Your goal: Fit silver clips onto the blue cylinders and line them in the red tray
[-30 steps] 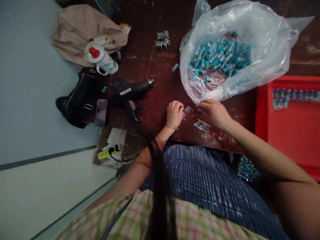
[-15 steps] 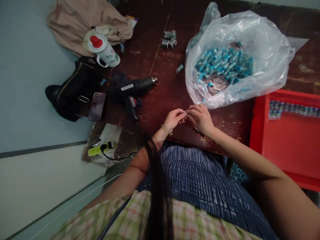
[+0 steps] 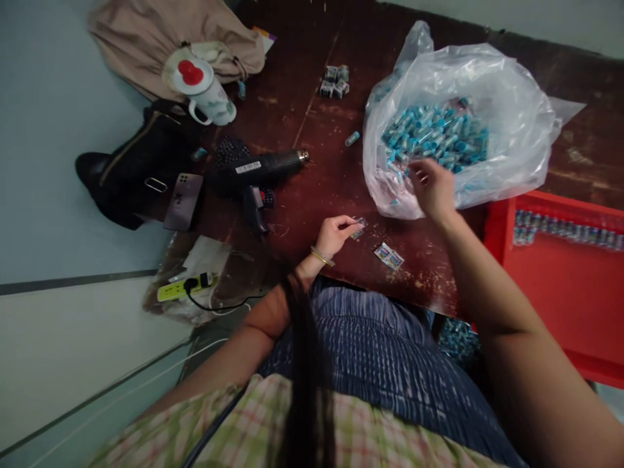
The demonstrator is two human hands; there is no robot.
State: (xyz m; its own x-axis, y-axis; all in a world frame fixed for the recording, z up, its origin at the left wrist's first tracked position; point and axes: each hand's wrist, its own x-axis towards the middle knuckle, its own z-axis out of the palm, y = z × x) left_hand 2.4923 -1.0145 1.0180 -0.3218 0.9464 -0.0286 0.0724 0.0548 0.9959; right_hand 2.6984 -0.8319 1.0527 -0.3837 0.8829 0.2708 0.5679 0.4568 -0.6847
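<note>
My left hand (image 3: 338,235) is closed in a pinch on a small printed label (image 3: 359,225) just above the dark red table. Over the near edge of the clear plastic bag (image 3: 517,91) is my right hand (image 3: 433,185), its fingers curled toward the small clear tubes with blue caps (image 3: 433,130) inside; whether it grips one is unclear. Several flat printed labels (image 3: 389,256) lie near the table's front edge, between my hands and my body. A single blue-capped tube (image 3: 351,138) rests outside the bag, to its left.
A black heat gun (image 3: 258,168), a phone (image 3: 184,201), a lidded mug (image 3: 207,97) and a black bag (image 3: 131,162) are at the left. Small bundles (image 3: 335,81) sit farther back. A red tray (image 3: 560,286) with rows of tubes stands at the right.
My right hand has left my left hand and moved up and right to the bag. The labels near the front edge now show. My left hand has barely moved.
</note>
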